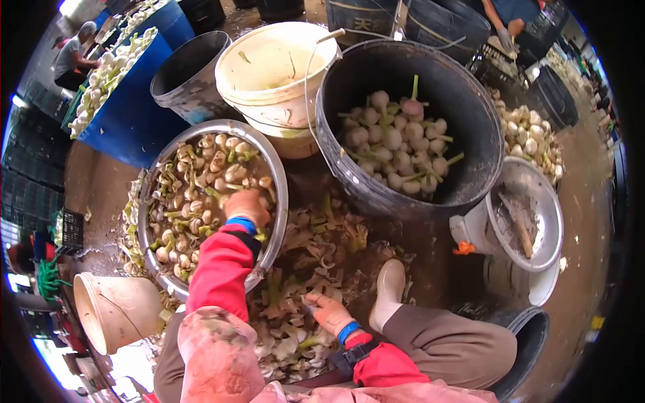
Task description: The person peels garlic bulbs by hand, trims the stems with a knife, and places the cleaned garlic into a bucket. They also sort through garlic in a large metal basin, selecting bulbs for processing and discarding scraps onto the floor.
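Note:
My left hand (247, 207) reaches down into a round metal basin (279, 181) of garlic bulbs (195, 208) in brownish water. Its fingers point down among the bulbs, and their tips are hidden. My right hand (330, 314) is low in front of me, over a heap of garlic peels and cut stalks (295, 342). Its fingers are closed, with a small greyish edge showing at the fingertips; I cannot tell what it is. To the right of the basin, a large black bucket (410, 191) holds whitish garlic bulbs (396, 138) with short stems.
Beyond the basin stand a cream bucket (269, 101) and a dark bucket (181, 91). A white bucket (117, 312) is at left. On the right, a metal bowl (554, 221) holds a stick-like tool (516, 225). A person (75, 57) works beside a blue bin (138, 107).

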`<state>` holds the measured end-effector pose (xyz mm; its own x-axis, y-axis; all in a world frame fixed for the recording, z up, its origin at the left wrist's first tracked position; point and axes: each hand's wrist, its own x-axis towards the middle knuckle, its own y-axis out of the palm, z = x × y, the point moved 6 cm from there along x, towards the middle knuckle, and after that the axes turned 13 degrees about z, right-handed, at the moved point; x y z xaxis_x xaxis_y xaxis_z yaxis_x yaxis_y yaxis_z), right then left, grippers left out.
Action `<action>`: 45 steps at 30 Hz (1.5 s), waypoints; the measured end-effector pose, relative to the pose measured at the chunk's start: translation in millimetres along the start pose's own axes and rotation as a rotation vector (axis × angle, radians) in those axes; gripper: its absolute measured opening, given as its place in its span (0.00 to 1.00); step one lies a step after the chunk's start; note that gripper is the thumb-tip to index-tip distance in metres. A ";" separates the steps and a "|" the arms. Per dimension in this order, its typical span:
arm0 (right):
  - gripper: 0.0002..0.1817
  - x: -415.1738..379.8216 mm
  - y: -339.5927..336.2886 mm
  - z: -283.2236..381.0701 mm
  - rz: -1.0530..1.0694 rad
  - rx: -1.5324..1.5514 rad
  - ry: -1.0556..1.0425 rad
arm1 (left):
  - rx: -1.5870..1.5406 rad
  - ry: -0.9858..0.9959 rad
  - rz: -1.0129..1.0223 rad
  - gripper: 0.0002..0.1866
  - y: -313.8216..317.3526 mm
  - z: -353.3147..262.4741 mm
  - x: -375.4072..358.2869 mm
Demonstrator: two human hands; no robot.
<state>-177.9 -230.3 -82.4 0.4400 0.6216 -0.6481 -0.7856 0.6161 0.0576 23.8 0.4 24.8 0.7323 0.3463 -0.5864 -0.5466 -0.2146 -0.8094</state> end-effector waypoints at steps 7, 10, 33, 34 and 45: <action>0.21 -2.1 10.4 34.0 -0.017 0.437 -0.299 | -1.617 0.268 -0.170 0.16 47.0 92.8 -79.0; 0.28 -17.9 18.5 70.8 -0.024 0.915 -0.603 | -2.251 0.252 -0.020 0.21 102.8 50.4 -151.2; 0.13 -90.5 1.7 125.0 0.269 1.007 -0.784 | -2.311 0.174 0.297 0.26 146.5 -7.0 -257.5; 0.13 -88.1 4.0 122.9 0.267 1.016 -0.780 | -2.307 0.163 0.300 0.26 149.2 -7.7 -257.3; 0.16 -49.5 6.2 76.4 -0.089 0.727 -0.500 | -1.850 0.354 0.138 0.41 133.8 -6.3 -250.9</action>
<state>-171.3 -220.3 8.0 0.7583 0.5908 -0.2756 -0.3434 0.7214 0.6013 -230.6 -121.0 63.5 0.8977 0.1160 -0.4251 0.2887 -0.8836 0.3686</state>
